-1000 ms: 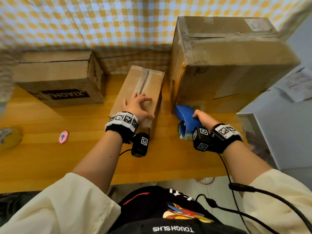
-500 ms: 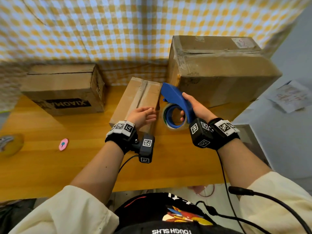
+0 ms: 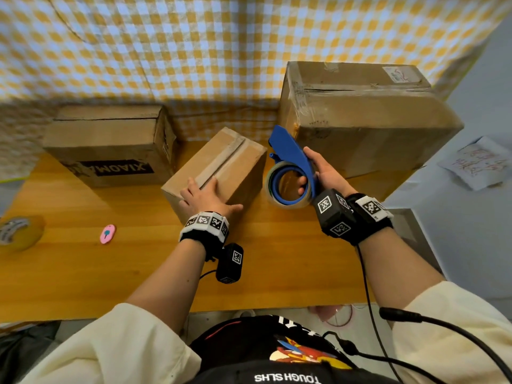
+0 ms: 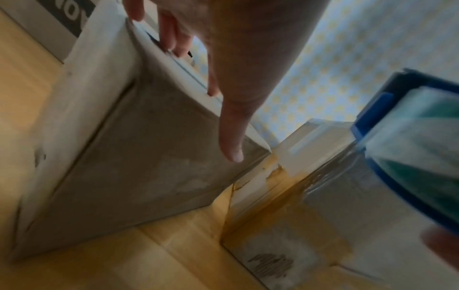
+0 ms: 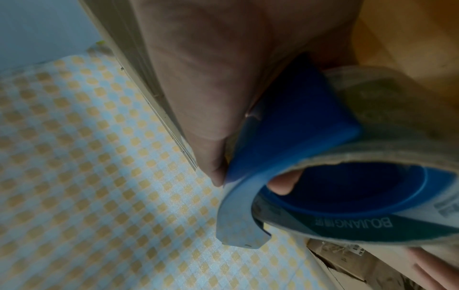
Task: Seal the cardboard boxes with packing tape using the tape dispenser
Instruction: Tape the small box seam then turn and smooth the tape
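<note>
Head view: the blue tape dispenser (image 3: 293,162) is held up off the wooden table (image 3: 83,273), between the small cardboard box (image 3: 221,164) and the large cardboard box (image 3: 360,117), its pointed front end tilted up and away from the person. A roll of clear packing tape (image 3: 288,187) sits in its ring. The right hand (image 3: 324,173) grasps the dispenser, with the thumb along the blue back and fingertips hooked through the inside of the roll. In the right wrist view the same grasp shows close up: the thumb (image 5: 213,153) presses the blue body and one fingertip (image 5: 283,184) pokes into the core of the roll, whose inner band carries printed letters.

The small cardboard box lies at an angle on the table, just left of the dispenser, with a strip of tape already running along its top seam. The left hand (image 3: 205,198) rests on its near end, fingers fairly straight over the top and thumb spread down the right-hand side face; nothing is clenched. The left wrist view shows those fingers (image 4: 174,35) on the top edge and the thumb (image 4: 233,137) against the side panel.

A third box printed XIAOMI (image 3: 110,145) stands at the left rear. Farther left lie a roll of yellowish tape (image 3: 19,231) and a small pink object (image 3: 107,233). A yellow-and-white checked cloth (image 3: 194,51) hangs behind the table.
</note>
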